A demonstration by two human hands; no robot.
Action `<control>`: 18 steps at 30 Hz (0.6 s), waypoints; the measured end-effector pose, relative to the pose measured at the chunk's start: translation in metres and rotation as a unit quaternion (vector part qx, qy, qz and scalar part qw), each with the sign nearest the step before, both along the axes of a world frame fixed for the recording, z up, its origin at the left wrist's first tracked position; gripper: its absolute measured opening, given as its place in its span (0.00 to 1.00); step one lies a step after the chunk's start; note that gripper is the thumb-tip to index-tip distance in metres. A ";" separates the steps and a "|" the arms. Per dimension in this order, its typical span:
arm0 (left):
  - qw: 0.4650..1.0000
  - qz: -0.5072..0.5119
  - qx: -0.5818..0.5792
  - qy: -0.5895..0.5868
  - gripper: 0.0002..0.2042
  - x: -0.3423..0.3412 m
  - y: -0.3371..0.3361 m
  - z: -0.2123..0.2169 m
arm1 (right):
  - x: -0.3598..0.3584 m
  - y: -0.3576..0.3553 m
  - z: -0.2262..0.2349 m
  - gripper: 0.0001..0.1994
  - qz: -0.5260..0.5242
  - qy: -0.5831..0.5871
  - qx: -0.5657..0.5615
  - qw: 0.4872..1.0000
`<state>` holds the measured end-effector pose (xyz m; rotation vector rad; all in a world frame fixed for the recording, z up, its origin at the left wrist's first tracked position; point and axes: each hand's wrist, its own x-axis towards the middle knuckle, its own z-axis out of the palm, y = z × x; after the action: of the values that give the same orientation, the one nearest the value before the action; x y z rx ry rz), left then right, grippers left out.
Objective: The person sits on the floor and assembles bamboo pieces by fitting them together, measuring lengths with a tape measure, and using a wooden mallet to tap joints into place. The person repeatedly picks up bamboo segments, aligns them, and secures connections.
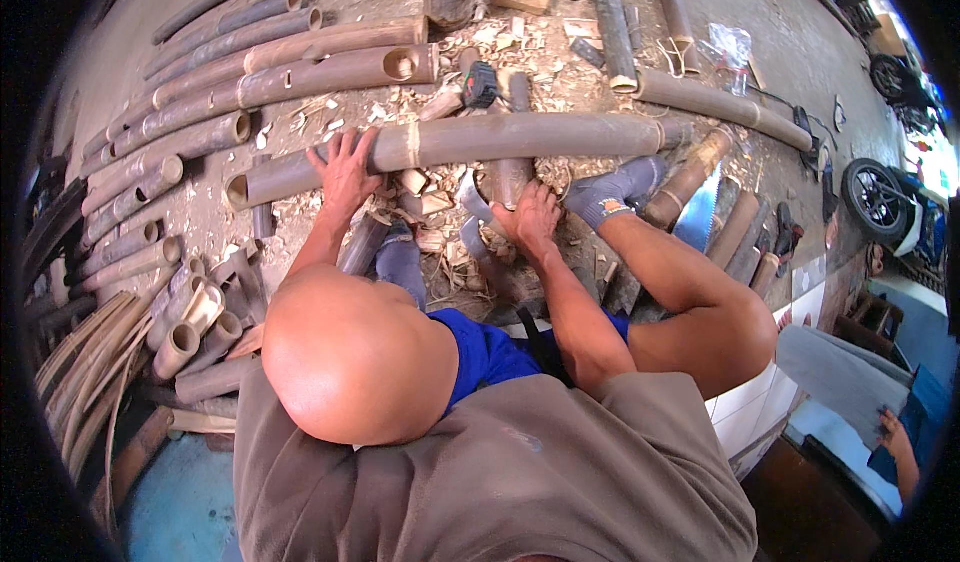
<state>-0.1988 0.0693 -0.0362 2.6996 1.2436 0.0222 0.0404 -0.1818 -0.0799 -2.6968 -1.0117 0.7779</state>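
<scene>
While both hands point(345, 172) press the bamboo pole point(500, 140), chips point(420, 197) and saw point(700, 217) crowd around.

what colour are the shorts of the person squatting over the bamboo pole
Bright blue shorts, seen best in the head view, between the knees, above the grey-brown shirt.

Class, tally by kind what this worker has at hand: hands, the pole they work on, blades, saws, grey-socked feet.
Hands: 2, left hand, right hand
Long bamboo pole: 1
Curved blade: 1
Handsaw: 1
Grey-socked feet: 2
Total: 7
</scene>
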 end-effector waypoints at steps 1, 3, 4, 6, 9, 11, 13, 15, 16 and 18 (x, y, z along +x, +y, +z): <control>1.000 0.007 0.002 0.006 0.51 0.004 -0.001 -0.002 | 0.002 -0.001 0.000 0.52 0.000 0.004 0.001 1.000; 1.000 0.003 -0.008 0.005 0.51 0.006 0.000 0.000 | 0.002 -0.002 -0.001 0.51 0.002 -0.006 -0.001 1.000; 1.000 0.002 -0.011 0.006 0.51 0.007 0.002 0.001 | 0.003 0.000 0.000 0.51 0.001 -0.008 -0.004 1.000; 1.000 -0.001 -0.015 0.008 0.51 0.009 0.004 0.001 | 0.006 0.000 0.001 0.51 0.008 -0.033 -0.008 0.999; 1.000 -0.004 -0.010 -0.002 0.51 0.009 0.002 -0.005 | 0.023 -0.002 0.007 0.47 0.056 -0.055 -0.072 0.994; 1.000 0.017 -0.014 -0.001 0.50 -0.007 -0.007 -0.007 | 0.033 0.015 0.032 0.37 0.097 -0.077 -0.090 0.988; 1.000 0.014 -0.013 0.002 0.52 -0.008 -0.008 -0.008 | 0.050 0.029 0.055 0.35 0.105 -0.181 0.020 0.978; 1.000 0.001 -0.030 0.000 0.52 0.001 -0.006 0.004 | 0.067 0.049 0.081 0.37 0.139 -0.257 0.110 0.950; 0.999 0.003 -0.034 0.004 0.52 0.001 -0.005 0.005 | 0.072 0.061 0.091 0.39 0.181 -0.282 0.144 0.931; 1.000 0.001 -0.027 -0.009 0.52 0.000 -0.003 0.005 | 0.089 0.071 0.092 0.43 0.267 -0.278 0.146 0.911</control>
<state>-0.1987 0.0660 -0.0310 2.6472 1.2237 0.0136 0.1293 -0.1111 0.0126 -2.4250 -1.8632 -0.1300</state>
